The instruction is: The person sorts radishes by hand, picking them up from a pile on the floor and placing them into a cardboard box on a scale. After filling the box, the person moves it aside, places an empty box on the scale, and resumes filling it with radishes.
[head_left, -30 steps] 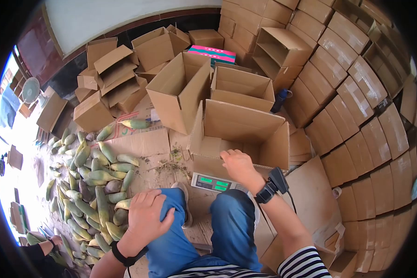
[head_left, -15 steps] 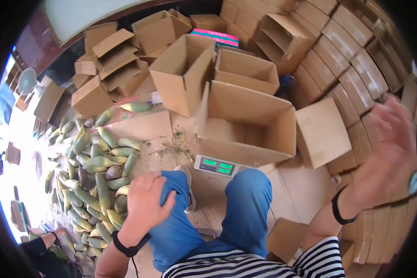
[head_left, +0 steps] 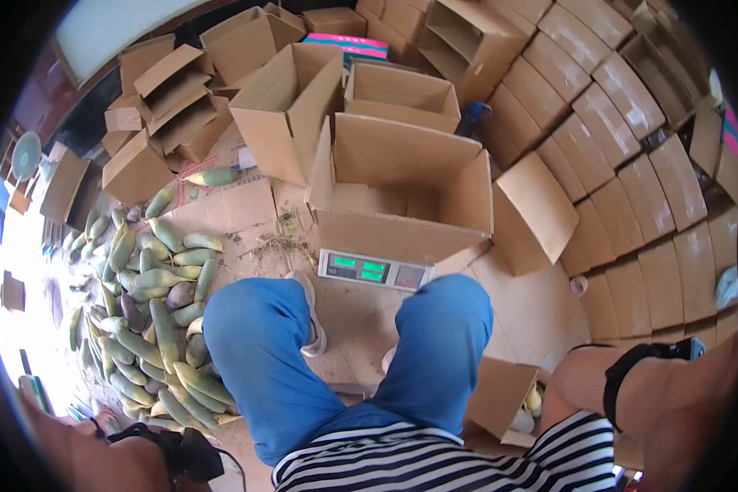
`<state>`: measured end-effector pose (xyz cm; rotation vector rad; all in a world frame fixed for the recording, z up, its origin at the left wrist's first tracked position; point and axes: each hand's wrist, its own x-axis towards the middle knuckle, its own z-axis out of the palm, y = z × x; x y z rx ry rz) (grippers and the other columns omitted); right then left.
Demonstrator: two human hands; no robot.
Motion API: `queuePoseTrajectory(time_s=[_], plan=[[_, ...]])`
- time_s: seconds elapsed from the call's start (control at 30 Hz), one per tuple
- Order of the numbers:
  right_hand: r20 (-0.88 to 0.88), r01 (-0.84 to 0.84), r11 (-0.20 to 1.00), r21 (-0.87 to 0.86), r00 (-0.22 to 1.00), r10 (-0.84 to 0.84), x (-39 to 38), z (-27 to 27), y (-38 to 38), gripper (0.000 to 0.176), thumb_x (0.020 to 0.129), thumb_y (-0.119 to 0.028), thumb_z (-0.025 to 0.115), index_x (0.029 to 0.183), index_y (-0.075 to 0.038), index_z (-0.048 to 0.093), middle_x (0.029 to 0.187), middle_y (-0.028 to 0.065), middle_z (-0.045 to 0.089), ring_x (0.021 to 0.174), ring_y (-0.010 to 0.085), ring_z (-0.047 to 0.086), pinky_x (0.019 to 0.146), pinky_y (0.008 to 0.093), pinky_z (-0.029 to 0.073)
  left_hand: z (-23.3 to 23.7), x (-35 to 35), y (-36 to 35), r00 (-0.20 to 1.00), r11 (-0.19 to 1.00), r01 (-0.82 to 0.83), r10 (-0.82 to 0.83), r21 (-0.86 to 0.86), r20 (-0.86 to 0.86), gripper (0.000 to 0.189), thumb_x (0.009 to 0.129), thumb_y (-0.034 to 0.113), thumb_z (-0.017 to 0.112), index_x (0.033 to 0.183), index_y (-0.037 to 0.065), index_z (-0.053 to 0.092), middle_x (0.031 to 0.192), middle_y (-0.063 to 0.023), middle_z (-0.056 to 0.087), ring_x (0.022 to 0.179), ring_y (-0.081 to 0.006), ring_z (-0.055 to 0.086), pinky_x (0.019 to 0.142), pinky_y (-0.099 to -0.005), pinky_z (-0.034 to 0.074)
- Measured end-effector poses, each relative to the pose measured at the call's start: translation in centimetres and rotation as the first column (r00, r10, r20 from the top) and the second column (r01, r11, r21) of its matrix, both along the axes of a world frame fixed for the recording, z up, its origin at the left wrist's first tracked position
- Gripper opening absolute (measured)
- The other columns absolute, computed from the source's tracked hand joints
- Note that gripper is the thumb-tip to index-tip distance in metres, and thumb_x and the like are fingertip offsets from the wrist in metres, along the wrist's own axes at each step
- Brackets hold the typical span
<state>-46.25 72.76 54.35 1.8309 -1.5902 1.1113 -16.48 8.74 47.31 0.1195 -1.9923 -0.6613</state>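
My left hand (head_left: 74, 455) is raised close to the camera at the lower left edge, beyond a black wrist strap. At the right edge, my right hand (head_left: 689, 410) is also raised close, past another black band. The fingers of both hands are hidden in the dark rim, so any grip is not visible. In front of my knees, an open cardboard box (head_left: 402, 225) stands on a digital scale (head_left: 375, 271) with green lit numbers. Cardboard shows inside the box. A pile of green radishes (head_left: 164, 332) lies on the floor to the left.
Stacked cartons (head_left: 599, 156) form a wall on the right. More open boxes (head_left: 287, 107) stand behind the scale, near a dark blue bottle (head_left: 471, 119). Another person's hand (head_left: 104, 416) is by the pile. A box (head_left: 500, 398) with produce sits beside my right thigh.
My left hand has left my knee and moved to the lower left edge, close to the camera. My right hand has come down and nearer at the right edge. The view has shifted slightly.
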Motion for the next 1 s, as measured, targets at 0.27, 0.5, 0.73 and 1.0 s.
queuePoseTrajectory(time_s=[0.27, 0.5, 0.73, 1.0], plan=[[-0.101, 0.089, 0.994, -0.066, 0.99, -0.096, 5.8, 0.3, -36.9, 0.042, 0.097, -0.029, 0.051, 0.127, 0.0, 0.049, 0.127, 0.0244, 0.056, 0.096, 0.0271, 0.066, 0.077, 0.0367, 0.054, 3.9, -5.3, 0.6, 0.929, 0.967, -0.191, 0.123, -0.169, -0.348, 0.044, 0.091, 0.02, 0.052, 0.132, 0.004, 0.052, 0.151, -0.015, 0.034, 0.14, -0.0356, 0.021, 0.114, -0.0564, 0.012], [0.223, 0.056, 0.998, 0.005, 0.973, -0.056, 5.0, -4.7, -37.6, 0.035, 0.095, -0.022, 0.052, 0.121, 0.001, 0.054, 0.123, 0.025, 0.057, 0.098, 0.0269, 0.065, 0.08, 0.0371, 0.053, 5.3, -0.9, 1.9, 0.904, 0.872, -0.406, 0.34, -0.272, -0.259, 0.043, 0.093, 0.027, 0.048, 0.131, 0.007, 0.052, 0.16, -0.0123, 0.02, 0.148, -0.0381, 0.001, 0.116, -0.0653, -0.003], [0.525, -0.033, 0.99, 0.134, 0.85, -0.043, 6.8, -8.1, -47.9, 0.03, 0.093, -0.016, 0.052, 0.115, 0.003, 0.059, 0.119, 0.0255, 0.059, 0.1, 0.0268, 0.063, 0.083, 0.0376, 0.052, -5.3, 4.3, -5.3, 0.744, 0.737, -0.659, 0.668, 0.151, -0.016, 0.044, 0.093, 0.007, 0.053, 0.136, -0.002, 0.051, 0.136, -0.0165, 0.055, 0.126, -0.0273, 0.051, 0.11, -0.0381, 0.035], [0.33, -0.35, 0.831, 0.432, 0.919, 0.216, 8.9, -16.9, -54.3, 0.037, 0.078, -0.017, 0.076, 0.111, -0.005, 0.064, 0.114, 0.0136, 0.062, 0.099, 0.0314, 0.063, 0.083, 0.0406, 0.051, -40.8, 20.4, -5.9, 0.134, 0.535, -0.845, 0.239, -0.015, 0.962, 0.057, 0.078, 0.024, 0.074, 0.125, 0.002, 0.051, 0.122, -0.0233, 0.054, 0.115, -0.0412, 0.053, 0.097, -0.0479, 0.045]])
